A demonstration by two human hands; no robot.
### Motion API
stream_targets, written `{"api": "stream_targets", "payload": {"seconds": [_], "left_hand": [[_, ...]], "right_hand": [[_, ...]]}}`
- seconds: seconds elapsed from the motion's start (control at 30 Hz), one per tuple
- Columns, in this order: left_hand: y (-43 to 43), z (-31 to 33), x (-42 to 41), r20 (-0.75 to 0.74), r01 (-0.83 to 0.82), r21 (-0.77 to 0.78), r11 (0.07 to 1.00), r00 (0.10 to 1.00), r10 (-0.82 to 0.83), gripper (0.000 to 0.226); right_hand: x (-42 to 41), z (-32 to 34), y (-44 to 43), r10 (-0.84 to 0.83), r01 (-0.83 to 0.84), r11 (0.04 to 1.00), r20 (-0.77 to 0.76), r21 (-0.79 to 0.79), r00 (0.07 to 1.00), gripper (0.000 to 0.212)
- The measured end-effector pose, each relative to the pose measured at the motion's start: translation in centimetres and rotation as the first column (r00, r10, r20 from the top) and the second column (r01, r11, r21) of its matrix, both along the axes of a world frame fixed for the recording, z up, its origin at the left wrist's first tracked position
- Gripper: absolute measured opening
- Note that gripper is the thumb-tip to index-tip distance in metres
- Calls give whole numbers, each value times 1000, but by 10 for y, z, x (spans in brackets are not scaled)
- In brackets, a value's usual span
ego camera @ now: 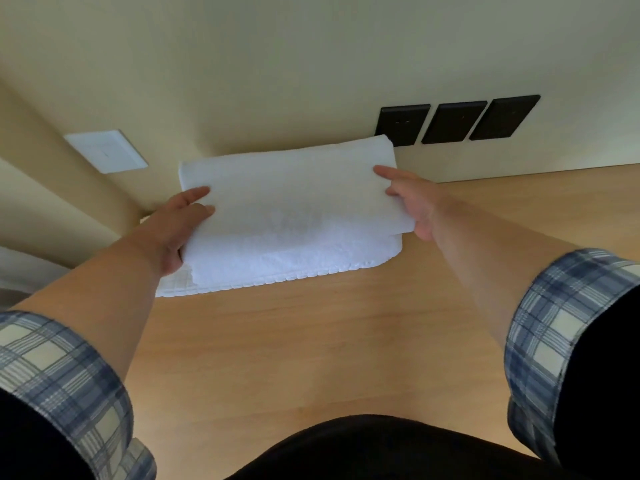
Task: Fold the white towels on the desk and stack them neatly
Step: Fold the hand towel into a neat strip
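At the far edge of the desk (311, 358), against the wall, top towel (287, 195), white and folded, sits over bottom towel (311, 263), white with a ribbed border. Left hand (176, 226) grips top towel's left end, thumb on top, fingers curled under. Right hand (412, 202) grips its right end, thumb on top, other fingers mostly hidden beneath. Cannot tell if top towel fully rests on bottom towel. Bottom towel lies flat on the desk, showing at front and left. Plaid sleeves (62, 375) are rolled up. Three black wall plates (453, 121) behind right, white wall plate (105, 150) at left.
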State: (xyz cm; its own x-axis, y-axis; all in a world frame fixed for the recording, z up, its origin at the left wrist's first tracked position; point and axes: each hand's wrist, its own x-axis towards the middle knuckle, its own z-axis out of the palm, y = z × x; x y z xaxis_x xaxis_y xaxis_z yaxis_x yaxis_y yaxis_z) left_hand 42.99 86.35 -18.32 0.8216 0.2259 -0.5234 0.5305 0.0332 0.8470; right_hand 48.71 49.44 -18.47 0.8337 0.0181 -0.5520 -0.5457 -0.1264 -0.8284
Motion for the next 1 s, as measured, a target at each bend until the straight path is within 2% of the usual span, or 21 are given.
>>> {"api": "stream_targets", "payload": {"seconds": [0.1,0.23,0.3,0.33,0.37,0.4,0.43,0.47,0.5,0.53,0.57,0.6,0.67,0.77,0.83,0.9,0.93,1.0], "left_hand": [[3,0,10,-14,-10,9,1000,1000,10,19],[0,1,13,11,-25,75,997,1000,24,22],[-3,2,12,-16,6,206,978,1000,-3,23],[-5,4,13,-26,44,355,934,999,-37,27],[-8,7,15,-26,91,545,833,995,-92,32],[-14,10,17,-16,127,728,674,986,-168,39],[-25,14,17,16,128,854,504,962,-272,45],[-40,18,16,51,119,915,386,913,-404,48],[-58,21,13,50,139,942,306,842,-537,49],[-74,19,12,8,181,956,232,771,-637,52],[-85,16,11,-65,239,957,164,727,-683,56],[-89,11,13,-149,304,946,116,721,-677,61],[-80,6,23,-271,398,913,91,758,-593,68],[-53,0,37,-371,466,881,80,786,-495,76],[-41,-2,41,-397,498,856,140,806,-440,79],[-36,2,37,-418,511,834,209,832,-365,81],[-38,6,33,-417,493,850,186,845,-334,82],[-55,19,24,-359,407,912,52,852,-381,80]], "right_hand": [[2,0,3,-10,10,1000,11,5,1000,42],[2,2,4,-12,13,999,43,-35,999,43],[0,1,5,7,0,995,80,-96,997,42],[-1,2,5,39,-23,988,107,-150,993,41],[-2,4,5,83,-50,973,140,-224,987,41],[-1,5,7,134,-68,939,178,-338,975,44],[0,5,12,201,-65,864,225,-499,954,46],[-1,5,20,303,-47,740,271,-671,914,46],[-4,6,33,432,-16,598,305,-801,849,45],[-11,6,49,563,1,496,322,-868,761,44],[-17,7,64,667,-31,444,308,-895,679,46],[-22,7,75,735,-95,404,261,-910,626,49],[-23,5,79,796,-196,318,148,-928,587,59],[-14,7,61,769,-245,216,9,-945,640,78],[-11,11,47,700,-270,201,-55,-942,712,81],[-16,15,34,661,-321,228,-96,-919,744,80],[-19,19,28,650,-342,246,-107,-907,752,79],[-26,30,15,617,-340,284,-101,-896,781,78]]}}
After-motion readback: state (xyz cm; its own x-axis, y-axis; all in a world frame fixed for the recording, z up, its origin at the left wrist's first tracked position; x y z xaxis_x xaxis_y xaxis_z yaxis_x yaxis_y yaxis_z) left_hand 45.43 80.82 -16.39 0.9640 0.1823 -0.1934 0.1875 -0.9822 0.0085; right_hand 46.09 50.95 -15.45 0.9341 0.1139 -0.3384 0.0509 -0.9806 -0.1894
